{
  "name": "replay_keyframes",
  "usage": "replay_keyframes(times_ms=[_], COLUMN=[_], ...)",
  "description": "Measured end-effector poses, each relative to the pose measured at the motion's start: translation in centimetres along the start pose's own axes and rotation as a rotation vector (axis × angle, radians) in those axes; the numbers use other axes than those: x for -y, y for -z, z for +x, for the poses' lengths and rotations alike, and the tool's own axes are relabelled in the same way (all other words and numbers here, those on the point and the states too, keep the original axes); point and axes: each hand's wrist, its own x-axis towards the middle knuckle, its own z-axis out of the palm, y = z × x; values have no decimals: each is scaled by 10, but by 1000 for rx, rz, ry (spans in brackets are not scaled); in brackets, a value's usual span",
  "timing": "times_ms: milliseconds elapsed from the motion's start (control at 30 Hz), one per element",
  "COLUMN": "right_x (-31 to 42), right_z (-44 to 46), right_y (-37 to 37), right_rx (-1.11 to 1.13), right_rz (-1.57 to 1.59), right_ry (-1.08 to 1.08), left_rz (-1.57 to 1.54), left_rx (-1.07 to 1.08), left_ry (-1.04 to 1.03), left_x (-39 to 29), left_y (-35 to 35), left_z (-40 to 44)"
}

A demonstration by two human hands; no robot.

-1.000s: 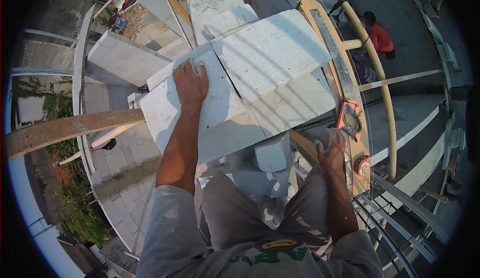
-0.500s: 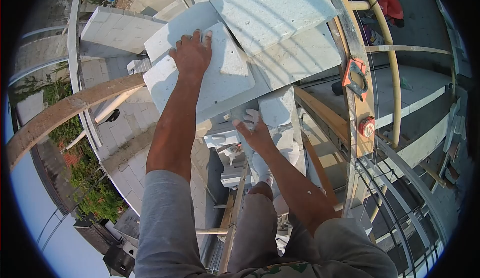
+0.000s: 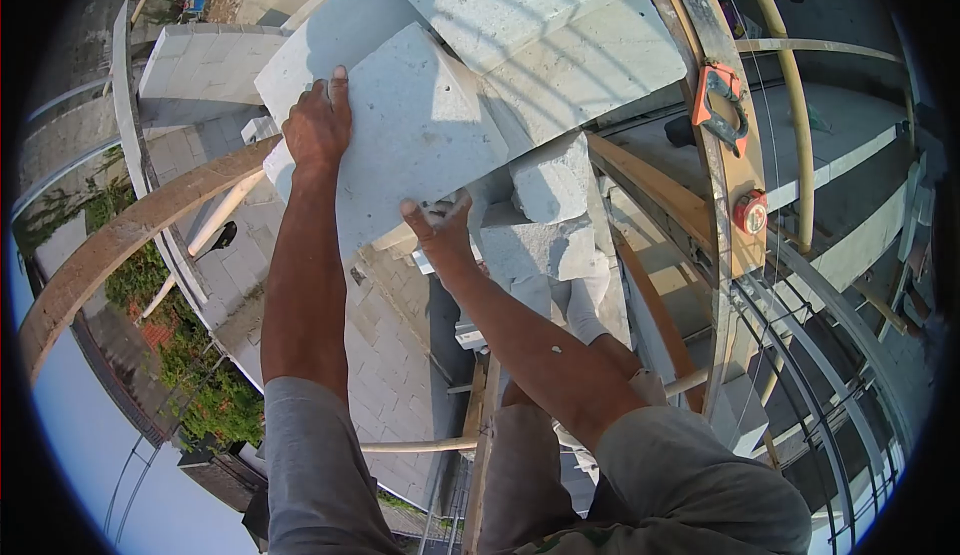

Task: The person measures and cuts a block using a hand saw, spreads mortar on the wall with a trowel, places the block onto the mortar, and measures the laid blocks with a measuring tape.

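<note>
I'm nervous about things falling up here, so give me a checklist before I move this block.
1. Left hand on the block: ok.
2. Right hand firmly under the block: cannot tell; it is at the near edge, fingers partly hidden.
3. Saw lying apart from the block: ok.
4. Tape measure lying apart from the block: ok.
5. Small block near the right hand steady: cannot tell.

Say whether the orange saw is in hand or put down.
Put down: the saw rests on the wooden board, left hand and right hand both off it.
</note>
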Motion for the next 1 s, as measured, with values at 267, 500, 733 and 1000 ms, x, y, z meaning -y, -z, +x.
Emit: replay_keyframes(times_ms=[267, 500, 733, 1000], right_x=[9, 78, 179, 245], right_z=[-20, -55, -116, -190], right_y=[13, 30, 88, 183], right_rx=[-44, -74, -33, 54], right_rz=[106, -285, -958, -1254], right_ry=[9, -8, -131, -182], left_rz=[-108, -367, -1271, -1327], left_rx=[102, 346, 488, 1029], left_ry=[190, 321, 686, 1078], left_x=[14, 32, 16, -99], left_y=[-6, -10, -45, -7], left_z=[-67, -82, -226, -370])
